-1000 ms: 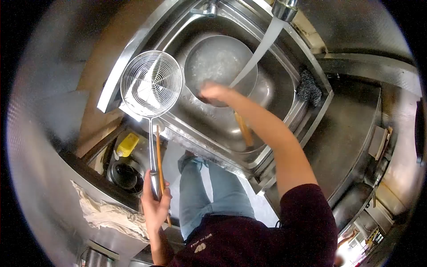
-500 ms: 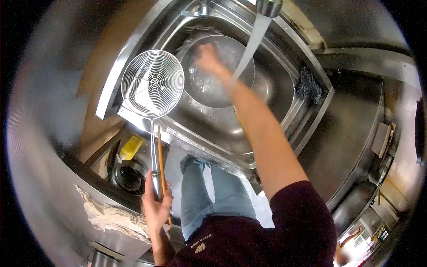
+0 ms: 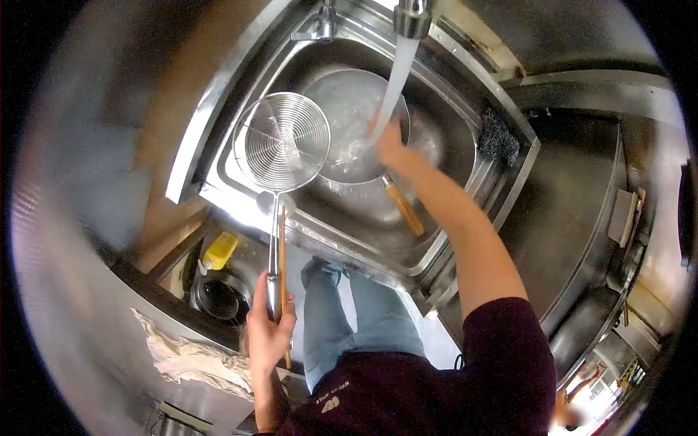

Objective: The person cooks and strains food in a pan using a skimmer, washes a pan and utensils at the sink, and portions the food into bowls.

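Observation:
My left hand (image 3: pixel 270 327) is wrapped round the metal handle of a wire spider strainer (image 3: pixel 287 142), along with a long brown stick (image 3: pixel 284 254) that looks like a cooking chopstick. The strainer's round mesh head hangs over the left edge of the sink and covers part of a wok (image 3: pixel 356 87). The wok lies in the sink with water in it, its wooden handle (image 3: pixel 404 208) pointing toward me. Over the wok's right side, my right hand (image 3: pixel 391 142) is in the running water (image 3: pixel 396 80); its fingers are blurred and partly hidden.
The steel sink (image 3: pixel 363 251) has a spout (image 3: pixel 412 20) above it and a second tap (image 3: pixel 320 29) at the back left. A dark scouring pad (image 3: pixel 499 138) lies on the right rim. Lower left are a yellow bottle (image 3: pixel 220 251), a black round container (image 3: pixel 218 299) and a crumpled cloth (image 3: pixel 185 356).
My right hand has swept from the wok's left side to its right, into the water stream. The strainer and my left hand have shifted slightly right in view; the wok's wooden handle is now uncovered.

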The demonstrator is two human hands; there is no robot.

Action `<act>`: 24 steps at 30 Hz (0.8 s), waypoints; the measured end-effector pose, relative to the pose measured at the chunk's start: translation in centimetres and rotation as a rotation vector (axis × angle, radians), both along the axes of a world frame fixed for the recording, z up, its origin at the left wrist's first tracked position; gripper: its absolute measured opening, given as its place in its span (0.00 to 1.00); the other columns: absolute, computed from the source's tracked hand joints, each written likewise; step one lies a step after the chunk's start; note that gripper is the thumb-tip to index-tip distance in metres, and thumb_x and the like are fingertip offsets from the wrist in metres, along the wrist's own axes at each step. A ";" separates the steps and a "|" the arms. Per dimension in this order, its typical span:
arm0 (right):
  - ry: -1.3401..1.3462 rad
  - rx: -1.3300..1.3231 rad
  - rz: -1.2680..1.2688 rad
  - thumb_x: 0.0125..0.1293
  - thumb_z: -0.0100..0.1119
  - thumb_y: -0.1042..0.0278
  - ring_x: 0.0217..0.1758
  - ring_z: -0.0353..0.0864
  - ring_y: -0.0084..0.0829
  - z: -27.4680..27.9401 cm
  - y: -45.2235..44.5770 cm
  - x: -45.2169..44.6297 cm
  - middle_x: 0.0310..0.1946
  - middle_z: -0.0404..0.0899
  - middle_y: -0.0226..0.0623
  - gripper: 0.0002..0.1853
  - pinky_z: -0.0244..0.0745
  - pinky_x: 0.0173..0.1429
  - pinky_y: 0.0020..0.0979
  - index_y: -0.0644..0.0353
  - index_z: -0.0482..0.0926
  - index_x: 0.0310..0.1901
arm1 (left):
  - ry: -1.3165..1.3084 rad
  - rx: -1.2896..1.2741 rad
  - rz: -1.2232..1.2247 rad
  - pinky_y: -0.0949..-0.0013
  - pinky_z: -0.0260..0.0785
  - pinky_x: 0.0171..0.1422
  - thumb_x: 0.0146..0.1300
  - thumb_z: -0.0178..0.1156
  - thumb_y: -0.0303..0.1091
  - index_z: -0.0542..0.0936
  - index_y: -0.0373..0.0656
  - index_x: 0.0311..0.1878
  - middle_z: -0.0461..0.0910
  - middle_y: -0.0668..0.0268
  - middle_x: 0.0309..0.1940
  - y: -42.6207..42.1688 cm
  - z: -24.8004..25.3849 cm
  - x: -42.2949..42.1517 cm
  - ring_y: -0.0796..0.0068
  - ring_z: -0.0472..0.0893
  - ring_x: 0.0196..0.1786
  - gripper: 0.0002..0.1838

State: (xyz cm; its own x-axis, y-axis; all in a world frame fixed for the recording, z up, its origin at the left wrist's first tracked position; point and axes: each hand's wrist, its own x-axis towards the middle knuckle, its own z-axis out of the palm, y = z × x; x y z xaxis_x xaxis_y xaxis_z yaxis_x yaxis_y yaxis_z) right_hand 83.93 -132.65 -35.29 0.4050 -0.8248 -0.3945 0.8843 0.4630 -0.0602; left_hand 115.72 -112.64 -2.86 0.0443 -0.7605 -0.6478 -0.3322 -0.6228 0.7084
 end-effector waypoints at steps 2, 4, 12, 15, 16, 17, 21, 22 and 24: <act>0.636 -0.306 0.299 0.57 0.54 0.55 0.43 0.75 0.35 -1.2 1.9 1.2 0.36 0.77 0.40 0.17 0.70 0.47 0.34 0.59 0.77 0.41 | 0.007 0.009 -0.046 0.76 0.70 0.34 0.55 0.55 0.23 0.59 0.38 0.66 0.79 0.63 0.33 -0.4 0.2 0.0 0.81 0.76 0.31 0.32; 0.876 -0.402 0.578 0.58 0.53 0.57 0.41 0.77 0.35 -1.0 3.7 3.7 0.37 0.79 0.40 0.16 0.72 0.44 0.33 0.60 0.77 0.42 | 0.007 0.015 -0.101 0.74 0.71 0.36 0.56 0.54 0.24 0.59 0.38 0.65 0.80 0.60 0.34 -0.9 -0.1 -0.3 0.79 0.78 0.32 0.32; 2.082 -0.245 0.321 0.57 0.54 0.66 0.35 0.77 0.31 13.5 0.5 3.9 0.33 0.79 0.38 0.11 0.72 0.39 0.31 0.60 0.77 0.41 | -0.049 -0.050 -0.359 0.58 0.69 0.47 0.55 0.53 0.31 0.59 0.33 0.61 0.76 0.40 0.38 -7.3 -5.5 -6.6 0.48 0.79 0.44 0.30; 2.174 -0.323 0.025 0.58 0.50 0.72 0.31 0.76 0.29 16.2 1.8 5.7 0.30 0.79 0.33 0.09 0.71 0.35 0.29 0.60 0.76 0.40 | -0.029 -0.001 -0.357 0.59 0.67 0.53 0.54 0.53 0.34 0.67 0.32 0.52 0.75 0.46 0.44 -10.3 -11.1 -10.2 0.53 0.76 0.50 0.23; 1.787 -0.183 0.129 0.58 0.52 0.71 0.32 0.77 0.29 18.9 1.6 6.5 0.31 0.79 0.35 0.09 0.72 0.36 0.29 0.60 0.77 0.40 | -0.023 -0.069 -0.359 0.57 0.67 0.53 0.54 0.54 0.33 0.65 0.30 0.53 0.75 0.43 0.43 -11.1 -12.5 -11.0 0.48 0.75 0.49 0.25; 1.390 -0.053 0.221 0.58 0.54 0.70 0.34 0.78 0.30 20.6 1.5 7.1 0.32 0.80 0.36 0.09 0.73 0.38 0.29 0.60 0.77 0.40 | -0.019 -0.134 -0.363 0.55 0.67 0.52 0.53 0.54 0.32 0.63 0.28 0.54 0.74 0.40 0.43 -11.7 -14.0 -11.6 0.44 0.75 0.49 0.26; 1.032 0.010 0.176 0.59 0.49 0.78 0.33 0.76 0.25 20.5 1.5 7.4 0.33 0.78 0.35 0.08 0.73 0.39 0.26 0.63 0.76 0.38 | -0.124 -0.426 -0.169 0.50 0.67 0.50 0.52 0.57 0.30 0.67 0.27 0.49 0.74 0.39 0.40 -16.2 -18.4 -14.3 0.39 0.73 0.46 0.23; 1.131 -0.047 0.043 0.59 0.48 0.78 0.34 0.76 0.25 20.1 1.7 7.2 0.33 0.78 0.34 0.08 0.72 0.40 0.26 0.63 0.76 0.38 | -0.020 -0.360 -0.081 0.50 0.67 0.48 0.53 0.56 0.32 0.71 0.30 0.44 0.75 0.41 0.39 -17.4 -16.0 -15.3 0.40 0.73 0.47 0.17; 1.319 -0.154 -0.222 0.60 0.47 0.78 0.35 0.75 0.24 18.5 2.9 6.2 0.33 0.77 0.33 0.08 0.72 0.42 0.26 0.61 0.76 0.38 | -0.043 -0.437 -0.294 0.52 0.68 0.49 0.56 0.52 0.35 0.73 0.33 0.45 0.76 0.44 0.39 -18.7 -22.2 -17.7 0.44 0.74 0.48 0.16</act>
